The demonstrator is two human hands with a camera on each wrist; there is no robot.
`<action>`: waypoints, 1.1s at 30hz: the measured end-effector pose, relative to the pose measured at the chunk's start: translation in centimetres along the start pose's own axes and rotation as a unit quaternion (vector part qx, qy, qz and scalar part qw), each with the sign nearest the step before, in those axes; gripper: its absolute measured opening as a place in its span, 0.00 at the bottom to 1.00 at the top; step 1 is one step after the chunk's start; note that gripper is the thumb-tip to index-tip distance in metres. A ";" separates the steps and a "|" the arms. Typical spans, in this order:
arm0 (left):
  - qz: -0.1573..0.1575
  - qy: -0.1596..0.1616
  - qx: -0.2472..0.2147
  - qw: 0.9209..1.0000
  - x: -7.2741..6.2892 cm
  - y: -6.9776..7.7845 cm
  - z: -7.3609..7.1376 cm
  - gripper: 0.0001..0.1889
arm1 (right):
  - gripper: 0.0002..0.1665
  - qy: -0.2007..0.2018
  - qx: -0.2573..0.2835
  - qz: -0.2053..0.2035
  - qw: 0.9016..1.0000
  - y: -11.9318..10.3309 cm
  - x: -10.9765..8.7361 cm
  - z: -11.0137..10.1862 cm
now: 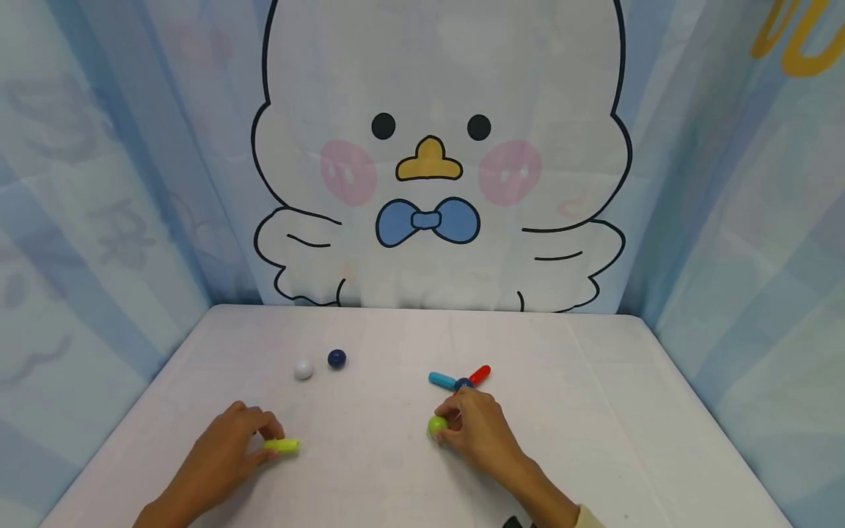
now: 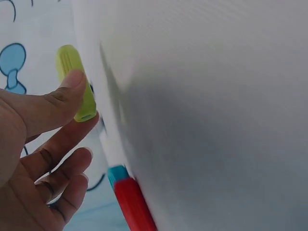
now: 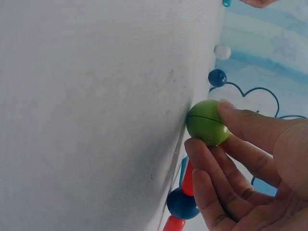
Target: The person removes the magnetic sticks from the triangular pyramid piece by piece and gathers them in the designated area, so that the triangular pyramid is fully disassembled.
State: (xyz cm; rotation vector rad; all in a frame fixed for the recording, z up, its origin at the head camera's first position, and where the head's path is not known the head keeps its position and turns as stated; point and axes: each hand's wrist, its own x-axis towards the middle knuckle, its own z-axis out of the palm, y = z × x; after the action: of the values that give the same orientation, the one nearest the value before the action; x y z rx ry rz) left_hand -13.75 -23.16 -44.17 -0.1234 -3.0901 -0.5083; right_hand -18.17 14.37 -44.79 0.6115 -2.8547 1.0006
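Note:
My left hand pinches a yellow-green rod between thumb and fingers. In the left wrist view this ridged rod tilts, the thumb across its side. My right hand holds a green ball with its thumb and fingertips; a dark seam shows round the ball in the right wrist view. Just beyond that hand, a dark blue ball has a light blue rod and a red rod joined to it. The hand partly covers this piece; a second red rod shows from the right wrist.
A white ball and a loose dark blue ball lie at the back left of the white table. A printed cloth hangs behind the far edge. A small black object shows at the front edge.

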 end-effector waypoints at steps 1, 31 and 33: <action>0.000 0.002 0.002 1.000 -0.2 -0.5 -0.1 0.14 | 0.16 0.001 0.001 0.000 1.000 0.0 0.0 0.0; 0.027 0.039 0.056 0.997 -2.0 -4.1 -0.9 0.18 | 0.17 0.061 -0.008 0.031 0.998 1.8 1.7 -2.3; 0.038 0.056 0.054 0.996 -2.1 -3.9 -0.9 0.18 | 0.18 0.059 -0.018 0.026 0.998 2.4 2.0 -2.5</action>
State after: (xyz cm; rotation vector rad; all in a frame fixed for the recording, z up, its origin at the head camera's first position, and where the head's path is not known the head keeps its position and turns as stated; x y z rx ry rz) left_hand -11.98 -27.25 -44.58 -0.2030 -2.9814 -0.3334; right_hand -21.14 16.88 -43.82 0.4596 -2.7915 0.9564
